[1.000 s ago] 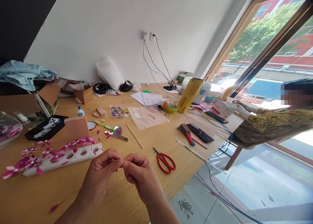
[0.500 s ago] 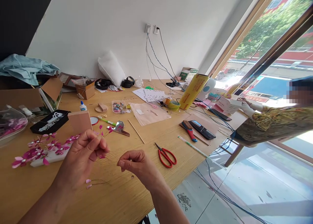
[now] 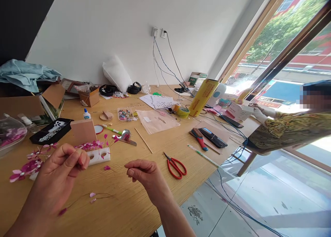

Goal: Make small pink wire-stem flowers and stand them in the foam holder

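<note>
My left hand (image 3: 60, 171) is closed in a pinch at the lower left, in front of pink flowers (image 3: 26, 166) on a white block (image 3: 99, 156). What it pinches is too small to make out. To its right, my right hand (image 3: 142, 173) hovers over the wooden table with thumb and fingers pressed together; anything between them is too fine to see. A loose pink petal (image 3: 107, 168) on a thin stem lies between the hands. Nearer the front are pale petals (image 3: 92, 195) and a dark pink bud (image 3: 62, 211) by my left wrist.
Red-handled scissors (image 3: 177, 167) lie right of my right hand. Behind are a metal clip (image 3: 126, 136), a wooden stick (image 3: 143, 140), a bead box (image 3: 124, 114) and a black tray (image 3: 51, 130). A person (image 3: 279, 126) sits at the far right.
My left hand has moved left and away from my right hand, uncovering part of the white block. My right hand has barely moved. The dark pink bud now shows near my left wrist.
</note>
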`<state>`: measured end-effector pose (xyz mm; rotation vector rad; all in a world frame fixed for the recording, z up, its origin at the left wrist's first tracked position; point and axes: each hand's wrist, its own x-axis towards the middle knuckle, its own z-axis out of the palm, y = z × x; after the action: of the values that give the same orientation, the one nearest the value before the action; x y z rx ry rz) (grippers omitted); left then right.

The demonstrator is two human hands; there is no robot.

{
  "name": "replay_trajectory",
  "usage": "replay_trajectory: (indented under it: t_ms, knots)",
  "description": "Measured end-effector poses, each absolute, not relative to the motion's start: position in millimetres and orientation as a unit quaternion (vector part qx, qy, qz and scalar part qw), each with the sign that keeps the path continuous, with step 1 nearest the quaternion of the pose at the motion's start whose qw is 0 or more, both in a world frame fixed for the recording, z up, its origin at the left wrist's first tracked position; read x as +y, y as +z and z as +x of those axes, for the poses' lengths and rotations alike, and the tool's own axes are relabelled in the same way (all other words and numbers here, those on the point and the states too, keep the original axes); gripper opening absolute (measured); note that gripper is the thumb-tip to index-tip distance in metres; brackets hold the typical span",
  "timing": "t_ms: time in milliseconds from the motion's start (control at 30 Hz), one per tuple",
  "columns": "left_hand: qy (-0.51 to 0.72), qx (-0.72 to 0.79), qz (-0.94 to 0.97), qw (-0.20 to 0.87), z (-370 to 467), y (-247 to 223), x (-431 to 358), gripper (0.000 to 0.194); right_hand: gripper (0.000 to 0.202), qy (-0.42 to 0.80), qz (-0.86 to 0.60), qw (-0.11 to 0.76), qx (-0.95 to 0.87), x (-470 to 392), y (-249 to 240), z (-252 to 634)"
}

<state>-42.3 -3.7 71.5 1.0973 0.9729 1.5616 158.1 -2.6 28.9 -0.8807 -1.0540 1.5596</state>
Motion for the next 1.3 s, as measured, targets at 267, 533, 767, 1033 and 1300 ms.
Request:
replay_trajectory:
  t_ms: [267,533,767,1033,1300]
  knots:
    - [0.650,0.399,0.440,0.473,-40.1,62.3,-13.0,0.024,0.014,0.625,-0.367,0.560,-0.402,-1.9,28.8,155.8]
    - [0.685,0.387,0.415,0.457,-33.5,57.3,-18.2,0.022,0.018,0.626,-0.406,0.539,-0.391,1.2,20.4,152.3]
    - [0.701,0.372,0.427,0.433,-23.1,71.4,-24.5,0.019,0.020,0.679,-0.353,0.530,-0.365,-0.3,15.1,154.9]
    - [0.729,0.370,0.383,0.431,-12.0,79.1,-27.2,0.026,0.022,0.656,-0.336,0.564,-0.372,-1.9,23.2,153.8]
    - [0.734,0.365,0.411,0.400,-10.5,96.6,-30.2,0.024,0.026,0.693,-0.320,0.545,-0.346,-4.0,20.1,145.9]
